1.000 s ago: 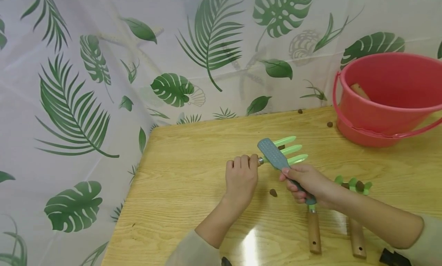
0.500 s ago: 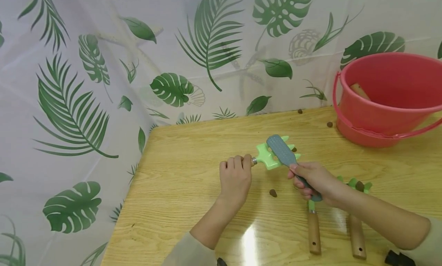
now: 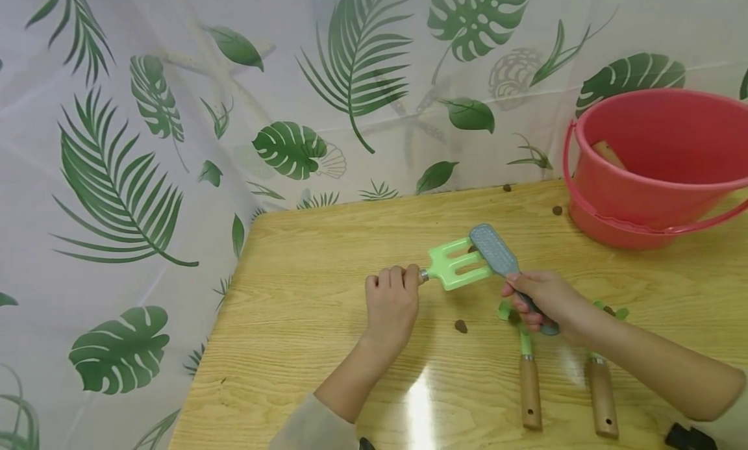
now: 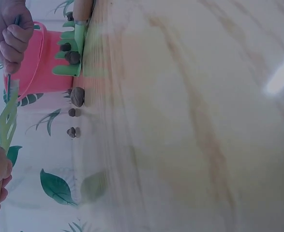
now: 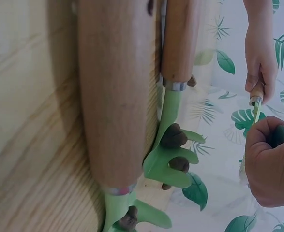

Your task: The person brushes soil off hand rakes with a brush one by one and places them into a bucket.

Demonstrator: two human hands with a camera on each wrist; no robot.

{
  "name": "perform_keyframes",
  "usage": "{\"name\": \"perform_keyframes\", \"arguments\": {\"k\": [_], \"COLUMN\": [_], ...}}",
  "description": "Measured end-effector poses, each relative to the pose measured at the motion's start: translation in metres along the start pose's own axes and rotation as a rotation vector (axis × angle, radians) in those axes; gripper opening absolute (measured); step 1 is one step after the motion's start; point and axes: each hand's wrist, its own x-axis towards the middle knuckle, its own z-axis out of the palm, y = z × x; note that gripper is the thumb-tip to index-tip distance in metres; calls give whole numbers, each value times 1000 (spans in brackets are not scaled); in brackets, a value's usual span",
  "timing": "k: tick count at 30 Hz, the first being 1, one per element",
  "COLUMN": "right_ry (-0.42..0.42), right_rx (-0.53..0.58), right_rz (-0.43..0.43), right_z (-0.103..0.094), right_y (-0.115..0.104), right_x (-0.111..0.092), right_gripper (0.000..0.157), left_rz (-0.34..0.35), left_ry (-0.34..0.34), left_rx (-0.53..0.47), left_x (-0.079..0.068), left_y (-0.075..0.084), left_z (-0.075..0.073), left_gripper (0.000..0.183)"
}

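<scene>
My left hand grips the wooden handle of a light green garden hand fork, its tines pointing right above the table. In my right hand is a grey-blue brush, held by its handle. The brush head lies across the fork's tine ends and hides their tips. Pale bristles show faintly under the head in the left wrist view. A brown clump shows between the tines. Below my right hand lie two small green rakes with wooden handles, one rake nearer the middle and another rake farther right.
A red bucket stands at the back right, with a wooden piece inside. Brown clumps lie on the wooden table, one clump near its middle. More clumps sit on the rakes. A leaf-print cloth hangs behind.
The brush has slid right along the fork, from near its base to the tine ends. My left hand and the fork have shifted slightly left, and more of the fork shows.
</scene>
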Motion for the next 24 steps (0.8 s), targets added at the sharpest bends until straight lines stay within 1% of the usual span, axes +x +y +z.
{"name": "perform_keyframes", "arguments": {"k": [2,5,8,12,16,21,24], "right_ry": [1,-14,-32,-44,-41,-54,-70], "right_rx": [10,83,161,189,190,219,228], "right_rz": [8,36,63,60,58,48,37], "right_z": [-5,-17,-30,-41,-42,-40,-38], "right_y": [2,4,5,4,0,-5,-8], "right_x": [1,1,1,0,-1,-3,-3], "right_gripper": [28,28,26,24,24,24,25], "left_rz": [-5,-29,-49,-47,-44,-36,-37], "left_ry": [-8,-26,-40,-70,-92,-91,-70], "left_rx": [-19,-61,-94,-76,-59,-44,-41], "left_x": [-2,-4,-4,-3,-3,-1,1], "left_y": [-2,-6,-10,-14,-15,-14,-14], "left_z": [0,-1,-3,-6,-8,-8,-6], "left_gripper": [22,15,12,11,11,17,21]}}
